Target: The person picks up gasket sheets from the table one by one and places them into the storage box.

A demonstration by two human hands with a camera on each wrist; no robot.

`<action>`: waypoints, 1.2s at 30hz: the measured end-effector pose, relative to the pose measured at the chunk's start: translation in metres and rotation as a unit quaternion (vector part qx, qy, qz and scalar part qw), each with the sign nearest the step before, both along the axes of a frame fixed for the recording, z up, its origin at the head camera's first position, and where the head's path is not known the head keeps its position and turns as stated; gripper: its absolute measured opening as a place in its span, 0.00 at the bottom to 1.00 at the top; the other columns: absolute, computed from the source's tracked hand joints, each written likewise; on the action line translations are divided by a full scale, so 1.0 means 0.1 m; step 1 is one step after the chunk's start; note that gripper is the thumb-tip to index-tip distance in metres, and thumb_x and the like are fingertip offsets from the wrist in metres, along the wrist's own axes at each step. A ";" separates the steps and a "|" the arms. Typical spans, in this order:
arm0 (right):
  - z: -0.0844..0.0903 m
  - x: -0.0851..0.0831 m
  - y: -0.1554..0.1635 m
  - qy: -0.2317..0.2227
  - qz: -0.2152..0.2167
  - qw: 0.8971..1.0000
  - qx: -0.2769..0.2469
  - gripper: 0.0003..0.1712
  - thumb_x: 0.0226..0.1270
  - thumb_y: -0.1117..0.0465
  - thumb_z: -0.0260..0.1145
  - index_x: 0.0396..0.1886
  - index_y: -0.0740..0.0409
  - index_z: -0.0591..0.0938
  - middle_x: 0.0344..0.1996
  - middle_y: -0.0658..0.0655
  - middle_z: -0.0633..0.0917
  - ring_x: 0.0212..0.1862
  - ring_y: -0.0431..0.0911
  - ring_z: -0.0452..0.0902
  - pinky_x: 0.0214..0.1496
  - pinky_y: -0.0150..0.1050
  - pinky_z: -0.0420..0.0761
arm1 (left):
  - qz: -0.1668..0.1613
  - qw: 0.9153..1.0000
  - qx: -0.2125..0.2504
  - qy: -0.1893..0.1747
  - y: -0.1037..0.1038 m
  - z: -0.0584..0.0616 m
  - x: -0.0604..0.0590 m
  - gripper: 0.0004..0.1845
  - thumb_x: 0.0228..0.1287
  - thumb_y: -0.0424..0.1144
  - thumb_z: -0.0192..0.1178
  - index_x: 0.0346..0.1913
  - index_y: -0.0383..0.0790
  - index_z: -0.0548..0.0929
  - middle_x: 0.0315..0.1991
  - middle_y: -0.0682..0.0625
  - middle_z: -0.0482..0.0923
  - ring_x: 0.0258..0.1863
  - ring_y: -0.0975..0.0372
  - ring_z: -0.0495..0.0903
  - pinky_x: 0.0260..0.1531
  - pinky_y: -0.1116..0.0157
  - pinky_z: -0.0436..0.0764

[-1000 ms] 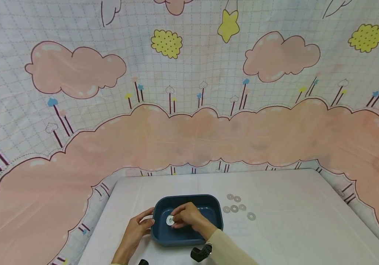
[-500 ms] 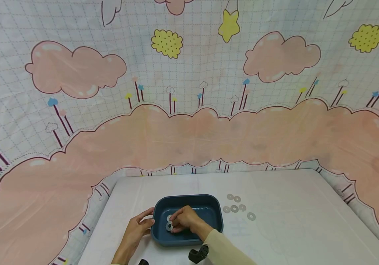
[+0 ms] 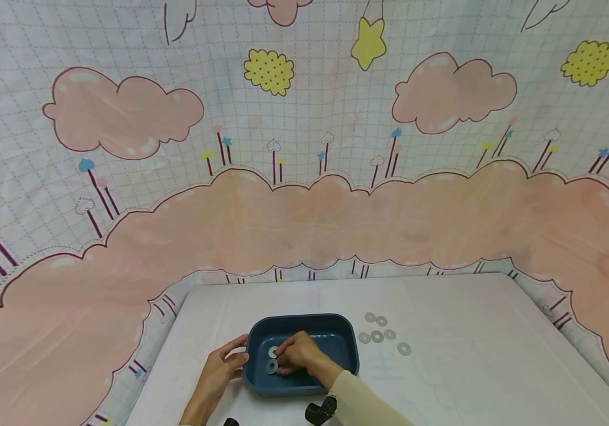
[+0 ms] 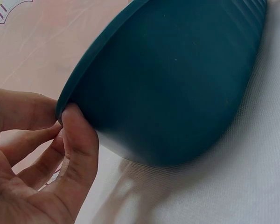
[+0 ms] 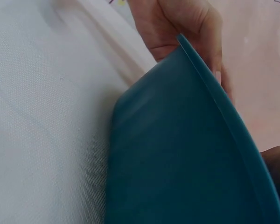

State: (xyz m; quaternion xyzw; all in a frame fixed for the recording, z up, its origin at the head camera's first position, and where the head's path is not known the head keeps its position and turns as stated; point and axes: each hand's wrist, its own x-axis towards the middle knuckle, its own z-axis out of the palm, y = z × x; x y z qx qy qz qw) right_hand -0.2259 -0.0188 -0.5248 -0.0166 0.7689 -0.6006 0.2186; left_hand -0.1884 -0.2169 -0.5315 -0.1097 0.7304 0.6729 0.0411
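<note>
A dark blue rectangular tray (image 3: 301,390) stands on the white tabletop in the head view. My left hand (image 3: 218,370) pinches its left rim, and the left wrist view shows the thumb (image 4: 79,140) against the outer wall and fingers at the rim. My right hand (image 3: 302,355) reaches down into the tray with curled fingers. Two flat metal washers lie at these fingertips: an upper washer (image 3: 272,352) by the forefinger and a lower washer (image 3: 271,367), which the fingers hold at its right edge. The right wrist view shows mainly the tray's outer wall (image 5: 168,140).
Several grey washers (image 3: 377,336) lie scattered on the white tabletop (image 3: 469,355) just right of the tray. Behind the table hangs a cloth (image 3: 304,225) printed with clouds and stars. A black wrist device (image 3: 320,410) sits close to the tray's front edge.
A second washer has come into sight below the first, and it has shifted slightly toward the front. My right hand has moved a little within the tray; my left hand stays at the rim.
</note>
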 end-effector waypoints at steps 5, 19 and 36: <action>0.04 0.03 0.04 0.015 0.003 1.000 0.005 0.09 0.56 0.76 0.67 0.37 0.68 0.87 0.27 0.58 0.85 0.22 0.41 0.83 0.27 0.34 0.84 | 0.003 1.000 -0.006 -0.003 0.01 0.00 0.00 0.26 0.62 0.29 0.60 0.65 0.36 0.75 0.57 0.40 0.76 0.41 0.58 0.83 0.35 0.62 0.83; 0.15 0.09 0.23 0.014 0.021 0.999 -0.046 0.15 0.55 0.73 0.67 0.44 0.67 0.85 0.30 0.60 0.87 0.29 0.46 0.86 0.31 0.40 0.86 | 0.004 1.000 -0.002 0.001 0.00 -0.02 -0.01 0.27 0.61 0.28 0.60 0.65 0.35 0.75 0.56 0.42 0.76 0.38 0.59 0.83 0.34 0.62 0.83; 0.33 0.16 0.53 0.059 0.028 0.986 -0.153 0.14 0.64 0.66 0.67 0.48 0.66 0.83 0.40 0.63 0.88 0.37 0.45 0.87 0.40 0.41 0.86 | 0.007 1.000 -0.005 -0.009 0.01 -0.01 0.00 0.27 0.62 0.29 0.59 0.66 0.35 0.75 0.57 0.40 0.75 0.39 0.59 0.82 0.35 0.62 0.83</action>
